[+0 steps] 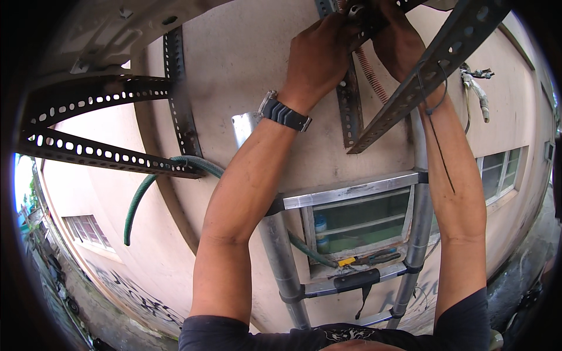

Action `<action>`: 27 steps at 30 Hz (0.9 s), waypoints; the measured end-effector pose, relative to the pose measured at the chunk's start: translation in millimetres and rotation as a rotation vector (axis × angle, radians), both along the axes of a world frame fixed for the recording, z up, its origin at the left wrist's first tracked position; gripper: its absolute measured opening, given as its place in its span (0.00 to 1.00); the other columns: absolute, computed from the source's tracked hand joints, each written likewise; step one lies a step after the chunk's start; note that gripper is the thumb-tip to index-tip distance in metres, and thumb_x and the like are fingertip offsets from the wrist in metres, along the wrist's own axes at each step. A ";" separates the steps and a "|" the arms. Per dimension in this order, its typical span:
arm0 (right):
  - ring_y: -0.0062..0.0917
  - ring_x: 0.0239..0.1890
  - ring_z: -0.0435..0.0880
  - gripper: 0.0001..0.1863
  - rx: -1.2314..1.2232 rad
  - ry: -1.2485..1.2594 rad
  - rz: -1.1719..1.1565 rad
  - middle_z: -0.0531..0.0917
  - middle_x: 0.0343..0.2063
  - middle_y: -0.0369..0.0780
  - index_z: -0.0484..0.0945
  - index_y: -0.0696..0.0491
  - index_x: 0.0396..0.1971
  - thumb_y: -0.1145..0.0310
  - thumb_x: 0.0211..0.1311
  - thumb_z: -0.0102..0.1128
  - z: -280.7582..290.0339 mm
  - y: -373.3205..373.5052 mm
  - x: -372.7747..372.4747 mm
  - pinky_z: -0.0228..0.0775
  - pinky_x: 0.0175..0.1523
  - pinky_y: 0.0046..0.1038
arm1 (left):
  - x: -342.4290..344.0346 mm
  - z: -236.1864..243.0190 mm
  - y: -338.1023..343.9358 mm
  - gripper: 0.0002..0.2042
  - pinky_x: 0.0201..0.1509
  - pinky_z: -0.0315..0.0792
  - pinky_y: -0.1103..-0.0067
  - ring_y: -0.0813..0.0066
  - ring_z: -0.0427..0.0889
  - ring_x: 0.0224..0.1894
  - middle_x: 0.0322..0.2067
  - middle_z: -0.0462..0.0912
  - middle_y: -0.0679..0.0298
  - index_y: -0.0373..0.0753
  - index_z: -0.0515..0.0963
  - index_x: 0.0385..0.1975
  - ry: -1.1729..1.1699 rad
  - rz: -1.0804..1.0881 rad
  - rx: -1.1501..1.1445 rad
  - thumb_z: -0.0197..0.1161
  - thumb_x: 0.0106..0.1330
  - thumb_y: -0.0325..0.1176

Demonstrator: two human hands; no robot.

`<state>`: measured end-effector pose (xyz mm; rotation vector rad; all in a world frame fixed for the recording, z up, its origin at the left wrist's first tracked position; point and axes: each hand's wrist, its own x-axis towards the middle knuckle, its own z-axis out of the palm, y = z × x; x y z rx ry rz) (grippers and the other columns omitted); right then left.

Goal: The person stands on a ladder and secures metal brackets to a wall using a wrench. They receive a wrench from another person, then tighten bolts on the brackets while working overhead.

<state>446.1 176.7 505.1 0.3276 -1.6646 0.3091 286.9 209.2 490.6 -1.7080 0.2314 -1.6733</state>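
My left hand (319, 55), below a watch, is up at the top centre with fingers curled at a dark fitting (367, 23) whose details I cannot make out. My right hand (398, 41) reaches up on its other side, in shadow, its fingers bent and partly hidden. A perforated metal bracket (351, 117) runs down the wall under my hands, beside a coiled copper-coloured tube (370, 73). A diagonal perforated bar (436, 61) crosses in front of my right wrist, with a black cable tie (433, 108) looped on it.
An aluminium ladder (357, 189) leans below me over a louvred window (360, 210), with pliers (383, 254) and a yellow-handled tool (346, 261) on its sill. More perforated brackets (88, 146) and a green hose (139, 202) are at the left. Wrapped pipe ends (481, 96) stick out at the right.
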 end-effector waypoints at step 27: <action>0.22 0.50 0.80 0.30 -0.045 -0.077 0.007 0.83 0.44 0.33 0.78 0.50 0.56 0.39 0.70 0.60 -2.5 -4.9 -10.4 0.71 0.55 0.31 | -32.3 13.3 -42.7 0.10 0.29 0.76 0.54 0.41 0.83 0.27 0.24 0.83 0.48 0.37 0.74 0.46 0.069 0.443 -0.138 0.54 0.75 0.37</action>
